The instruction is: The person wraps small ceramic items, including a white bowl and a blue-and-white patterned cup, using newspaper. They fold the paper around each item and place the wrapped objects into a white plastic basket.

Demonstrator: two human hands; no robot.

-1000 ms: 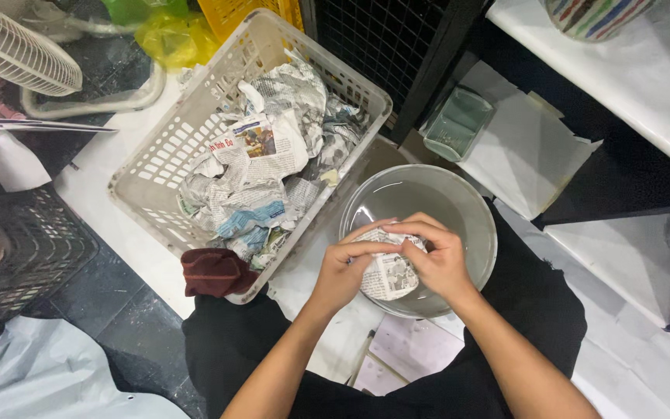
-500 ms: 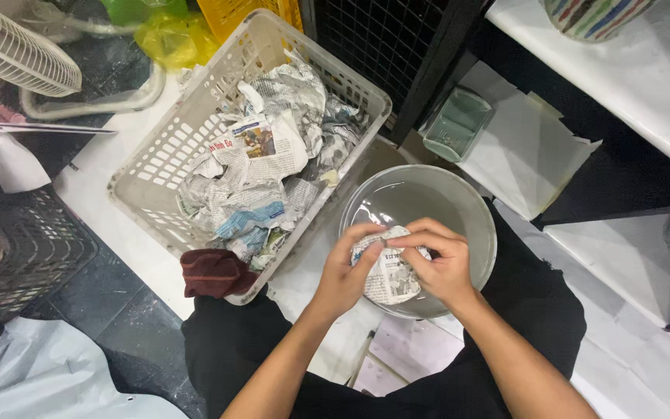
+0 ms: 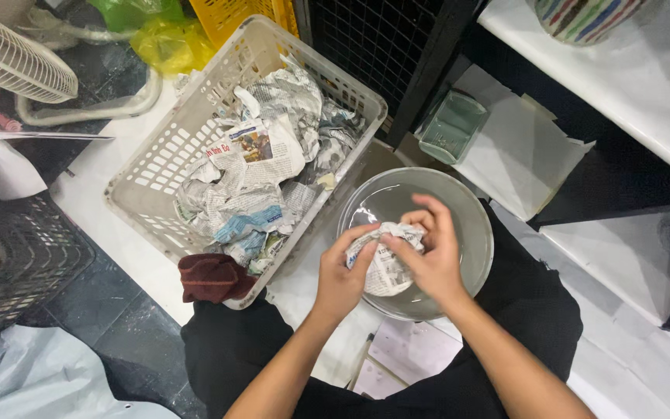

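A crumpled newspaper bundle [image 3: 388, 268] sits between both my hands, over a wide grey bowl [image 3: 459, 209] resting on my lap. My left hand [image 3: 340, 275] grips the bundle's left side with thumb and fingers curled around it. My right hand [image 3: 433, 260] holds the right side, its fingers lifted and spread over the top of the paper. What the paper wraps is hidden.
A white plastic basket [image 3: 157, 155] full of crumpled newspaper [image 3: 253, 174] stands to the left, with a dark red cloth [image 3: 212, 277] at its near corner. A small green dish [image 3: 451, 126] lies on white paper [image 3: 521, 155] behind the bowl. A black crate [image 3: 25, 256] is at far left.
My right hand's fingers have risen and spread over the top of the bundle, and the paper has been turned a little between my hands. The view has shifted slightly.
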